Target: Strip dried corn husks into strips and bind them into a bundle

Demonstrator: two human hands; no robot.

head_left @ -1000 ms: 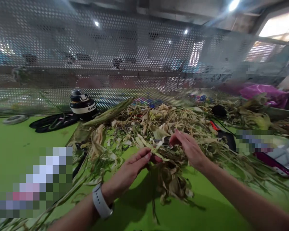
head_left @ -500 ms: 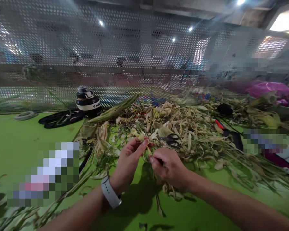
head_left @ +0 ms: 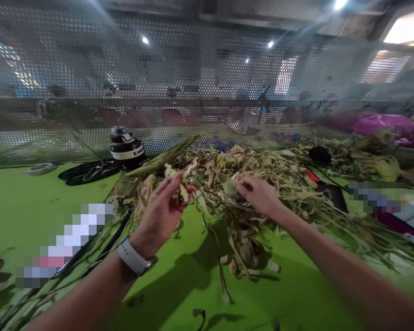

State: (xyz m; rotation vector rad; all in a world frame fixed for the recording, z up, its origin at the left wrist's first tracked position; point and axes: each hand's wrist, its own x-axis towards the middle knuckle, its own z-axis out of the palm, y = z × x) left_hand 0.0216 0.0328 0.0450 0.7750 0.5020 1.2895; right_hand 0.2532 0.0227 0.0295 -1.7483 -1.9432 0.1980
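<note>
Two hands: my left hand [head_left: 162, 207] and right hand [head_left: 258, 195] are hanging bare over the green table [head_left: 179, 285], left one wearing a watch [head_left: 133, 257].
Left fingers: they're curling in with hardly any gap, pinching a yellowish strip [head_left: 183, 192] against the thumb.
Strip: it's sitting in that left grip, in front of the heap [head_left: 262, 172], pale bits poking out past my fingertips.
Right fingers: they're bending loosely toward the thumb, right by a pale leaf [head_left: 229, 185]. Can't tell if they're touching it or holding anything.
Weight: I'm guessing the strip is weighing next to nothing.
Stiffness: it's looking soft and bendy to me, while the curled stuff in the heap is looking drier and probably crumbly.
Slip: nothing is shining wet on it, so I'm not expecting much sliding.
Best hold: I'd be pinching flat around the middle, lightly; the thin ends are looking easy to tear.
Clump [head_left: 250, 255]: it's lying on the table below my right hand, tangling with itself, so yanking would probably be dragging neighbours along.
</note>
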